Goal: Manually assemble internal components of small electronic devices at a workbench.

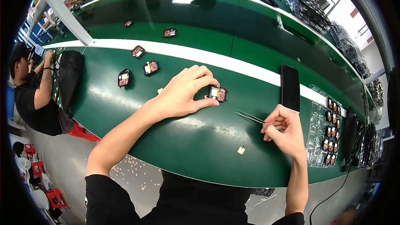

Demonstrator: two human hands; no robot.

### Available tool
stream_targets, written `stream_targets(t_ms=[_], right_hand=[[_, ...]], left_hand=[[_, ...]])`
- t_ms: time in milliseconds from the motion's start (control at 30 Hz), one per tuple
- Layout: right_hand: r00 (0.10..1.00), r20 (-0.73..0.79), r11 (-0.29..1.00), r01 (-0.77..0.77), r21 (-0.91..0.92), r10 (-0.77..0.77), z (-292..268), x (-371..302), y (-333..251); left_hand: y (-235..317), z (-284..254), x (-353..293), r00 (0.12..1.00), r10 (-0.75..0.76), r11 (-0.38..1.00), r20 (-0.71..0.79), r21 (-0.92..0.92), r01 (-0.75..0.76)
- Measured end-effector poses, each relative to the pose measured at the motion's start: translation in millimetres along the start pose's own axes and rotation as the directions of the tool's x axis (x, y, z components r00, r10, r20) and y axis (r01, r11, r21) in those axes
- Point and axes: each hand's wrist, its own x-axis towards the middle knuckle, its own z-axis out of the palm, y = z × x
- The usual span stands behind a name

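My left hand (181, 91) lies over the green table (179, 150), its thumb and index finger at the near and far edges of a small black watch-like case (218, 93). Inside that case a white block and a reddish circuit board show. My right hand (285, 129), to the right, pinches a pair of metal tweezers (252, 117), whose tips point left toward the case but stay apart from it. A small pale square piece (241, 150) lies on the table below the tweezers.
Similar cases (151, 68) lie to the left and beyond the white strip. A black phone-like slab (290, 87) rests beyond my right hand. At right stands a clear plastic tray (315, 135) with several cases. A co-worker (39, 96) sits at far left beside a black bag (70, 79).
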Motion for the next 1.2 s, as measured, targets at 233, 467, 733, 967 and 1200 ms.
stream_targets(t_ms=[233,467,733,967,1200], right_hand=[[0.955,0.028,0.664,0.226,-0.713,-0.294,40,-6,-5],[0.941,-0.092,0.862,0.257,-0.437,-0.327,42,-1,9],[0.985,-0.102,0.989,0.142,0.050,-0.136,46,-2,11],[0.953,-0.058,0.937,0.280,-0.207,-0.297,49,6,12],[0.928,-0.047,0.899,0.343,-0.273,-0.369,57,10,14]], left_hand=[[4,-2,-2,0.993,0.108,0.994,0.045,-0.025,-0.107],[29,-3,-11,0.963,0.115,0.992,0.242,-0.074,-0.100],[30,5,-11,0.971,0.069,0.978,0.228,-0.208,-0.021],[25,8,-11,0.976,0.083,0.972,0.203,-0.235,-0.033],[23,9,-13,0.975,0.078,0.974,0.208,-0.226,-0.030]])
